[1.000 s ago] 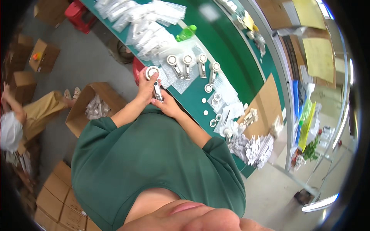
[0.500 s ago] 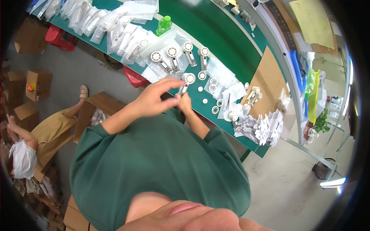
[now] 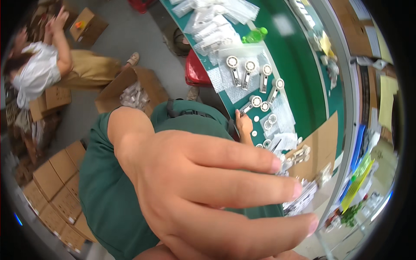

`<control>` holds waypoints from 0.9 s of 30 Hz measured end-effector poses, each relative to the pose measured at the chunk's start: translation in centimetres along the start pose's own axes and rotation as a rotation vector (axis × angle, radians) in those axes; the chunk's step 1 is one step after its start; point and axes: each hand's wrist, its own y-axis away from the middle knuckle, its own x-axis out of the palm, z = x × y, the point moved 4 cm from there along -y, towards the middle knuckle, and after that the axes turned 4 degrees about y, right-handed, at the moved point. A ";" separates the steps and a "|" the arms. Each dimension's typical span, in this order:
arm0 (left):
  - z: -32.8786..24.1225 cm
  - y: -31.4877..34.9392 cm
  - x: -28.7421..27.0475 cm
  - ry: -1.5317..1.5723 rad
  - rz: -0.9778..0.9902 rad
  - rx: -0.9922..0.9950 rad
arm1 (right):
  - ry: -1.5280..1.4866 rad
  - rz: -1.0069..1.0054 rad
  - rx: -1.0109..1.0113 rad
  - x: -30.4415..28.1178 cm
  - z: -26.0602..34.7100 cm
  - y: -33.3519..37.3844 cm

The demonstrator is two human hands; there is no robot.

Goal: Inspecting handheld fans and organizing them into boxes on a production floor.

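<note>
My left hand (image 3: 216,195) is raised close to the camera, with its fingers spread and pointing right and nothing in it. It fills the lower middle of the view and hides much of my green shirt. My right hand (image 3: 245,125) rests at the near edge of the green table (image 3: 299,82). Its fingertips are at the handle end of a metal part with a round white head (image 3: 251,104). Whether it grips that part is too small to tell. Several similar parts (image 3: 249,71) lie in a row on bubble wrap just beyond.
Small white rings (image 3: 268,123) lie right of my right hand, and a green bottle (image 3: 255,35) and clear bags (image 3: 212,21) sit farther back. A red stool (image 3: 197,71) stands under the table. Cardboard boxes (image 3: 56,182) line the floor. Another person (image 3: 47,69) crouches at far left.
My left hand has left the part and risen to the camera, now covering the lower view. The right hand stays at the table edge by the part. The view has swung.
</note>
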 end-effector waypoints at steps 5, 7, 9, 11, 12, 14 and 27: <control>-3.0 0.8 1.1 -0.176 -0.091 0.048 | 0.310 -0.024 -0.296 -5.0 1.2 3.4; -3.6 1.4 1.6 -0.252 -0.140 0.036 | 0.233 -0.073 -0.592 -6.6 4.7 5.2; -4.7 2.0 2.2 -0.343 -0.196 0.046 | 0.231 -0.033 -0.852 -7.5 10.6 6.0; -5.9 2.6 3.0 -0.405 -0.241 0.063 | 0.272 -0.018 -1.091 -7.5 17.4 6.7; -6.5 3.2 3.4 -0.437 -0.270 0.065 | 0.247 0.032 -1.216 -8.5 21.7 9.0; -8.1 3.4 4.6 -0.509 -0.312 0.077 | 0.365 0.032 -1.455 -8.2 29.2 12.8; -15.2 5.3 9.2 -0.849 -0.422 0.175 | 0.347 0.214 -1.907 -4.3 33.4 24.9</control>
